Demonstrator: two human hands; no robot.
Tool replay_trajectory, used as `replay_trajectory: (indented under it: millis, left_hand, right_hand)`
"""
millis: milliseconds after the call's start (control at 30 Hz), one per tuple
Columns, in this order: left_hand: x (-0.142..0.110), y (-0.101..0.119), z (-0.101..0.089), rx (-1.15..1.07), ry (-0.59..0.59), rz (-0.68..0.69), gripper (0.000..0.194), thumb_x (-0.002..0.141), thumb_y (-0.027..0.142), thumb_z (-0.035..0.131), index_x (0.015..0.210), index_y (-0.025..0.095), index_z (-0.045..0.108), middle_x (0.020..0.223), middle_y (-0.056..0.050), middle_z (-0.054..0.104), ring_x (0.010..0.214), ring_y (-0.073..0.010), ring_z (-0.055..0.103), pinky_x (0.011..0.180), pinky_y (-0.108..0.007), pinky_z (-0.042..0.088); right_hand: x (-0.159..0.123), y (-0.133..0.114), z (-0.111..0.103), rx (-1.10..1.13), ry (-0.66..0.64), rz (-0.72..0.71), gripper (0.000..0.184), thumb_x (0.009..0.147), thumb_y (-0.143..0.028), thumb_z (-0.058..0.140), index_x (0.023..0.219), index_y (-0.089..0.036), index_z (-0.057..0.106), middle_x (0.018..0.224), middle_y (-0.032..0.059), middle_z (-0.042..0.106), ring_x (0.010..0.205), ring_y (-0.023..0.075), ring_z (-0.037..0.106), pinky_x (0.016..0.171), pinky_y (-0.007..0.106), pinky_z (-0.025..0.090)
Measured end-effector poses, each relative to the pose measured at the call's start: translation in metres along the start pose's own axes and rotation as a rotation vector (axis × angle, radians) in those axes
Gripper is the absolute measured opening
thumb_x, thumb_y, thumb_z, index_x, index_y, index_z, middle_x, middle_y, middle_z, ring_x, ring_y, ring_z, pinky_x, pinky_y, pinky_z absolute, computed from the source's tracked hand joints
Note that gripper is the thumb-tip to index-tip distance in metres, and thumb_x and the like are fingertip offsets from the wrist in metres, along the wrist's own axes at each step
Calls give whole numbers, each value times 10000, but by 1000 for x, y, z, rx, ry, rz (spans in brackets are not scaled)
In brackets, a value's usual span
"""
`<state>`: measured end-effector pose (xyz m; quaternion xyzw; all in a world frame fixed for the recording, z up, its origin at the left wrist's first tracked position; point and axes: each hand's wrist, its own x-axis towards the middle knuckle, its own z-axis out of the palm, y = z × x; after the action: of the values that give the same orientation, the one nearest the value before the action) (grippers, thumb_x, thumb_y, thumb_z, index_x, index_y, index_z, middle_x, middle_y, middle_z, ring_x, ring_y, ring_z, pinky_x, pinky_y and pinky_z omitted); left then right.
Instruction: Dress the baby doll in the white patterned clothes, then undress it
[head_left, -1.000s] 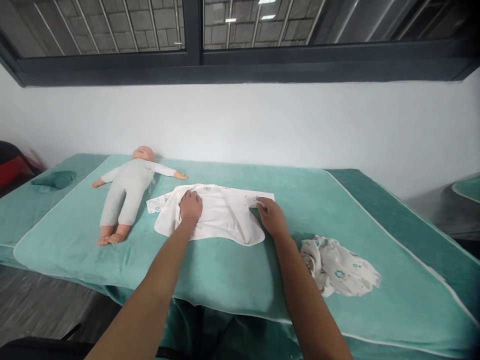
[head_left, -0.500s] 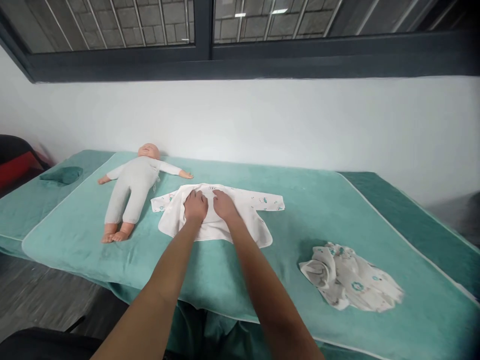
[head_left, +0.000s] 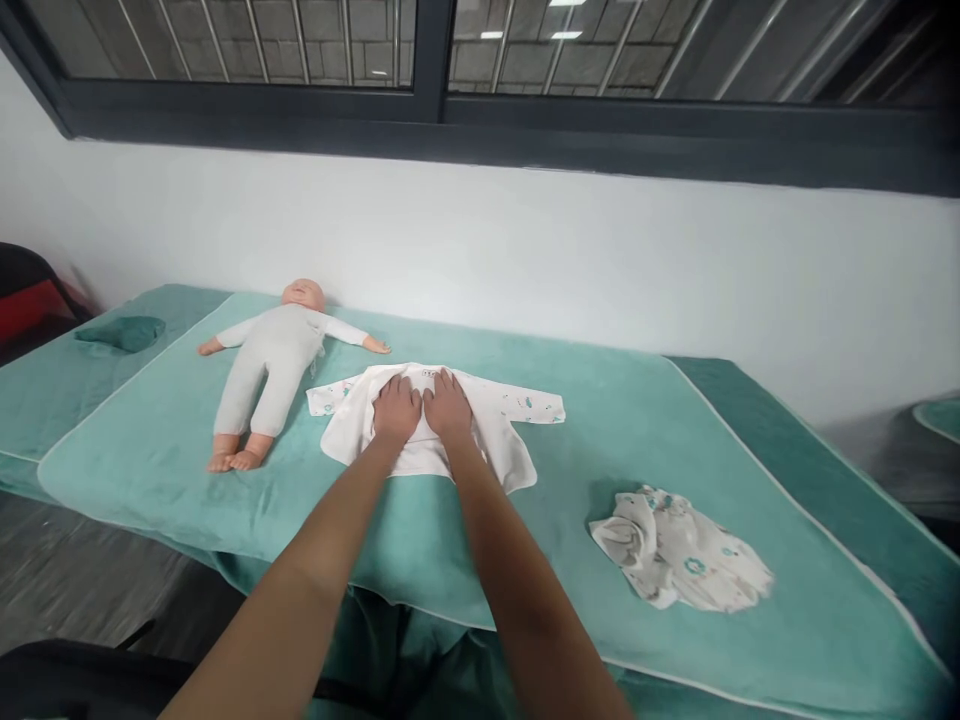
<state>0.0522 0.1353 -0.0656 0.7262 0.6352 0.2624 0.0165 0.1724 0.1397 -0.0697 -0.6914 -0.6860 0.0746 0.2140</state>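
A small white baby shirt point(head_left: 504, 440) lies spread on the green padded bed, its front parted and its printed sleeves stretched out to both sides. My left hand point(head_left: 397, 408) rests on the opened front, fingers laid against the cloth. Close beside it, my right hand point(head_left: 448, 404) also presses on the fabric just below the neckline, with its fingers extended. Neither hand shows anything gripped. To the left a baby doll point(head_left: 279, 340) in a white bodysuit lies on its back, arms spread, one hand near the shirt's collar.
A crumpled white printed garment point(head_left: 686, 555) sits on the right part of the green bed cover point(head_left: 600, 480). A dark green cloth item point(head_left: 124, 333) lies at the far left. Behind the bed rises a white wall point(head_left: 525, 255) below a dark window frame point(head_left: 480, 135).
My right hand's fingers, more bent before, now stretch further up toward the neckline and lie flatter. My left hand stays on the shirt. The camera view has tilted slightly.
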Motion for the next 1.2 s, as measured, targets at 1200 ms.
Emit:
replay_trajectory:
  millis: [1200]
  left_hand:
    - [-152,-26,-60,-122,105,212,157,869,137,542,817,222,663,853,-64,645,846,-225,569,778,-383,457]
  right_hand:
    - [-7,-7,-1,-160,-29,-72,583,1031,-295,303,1529,0,381,1612,196,361,1515,277,292,1234,437,192]
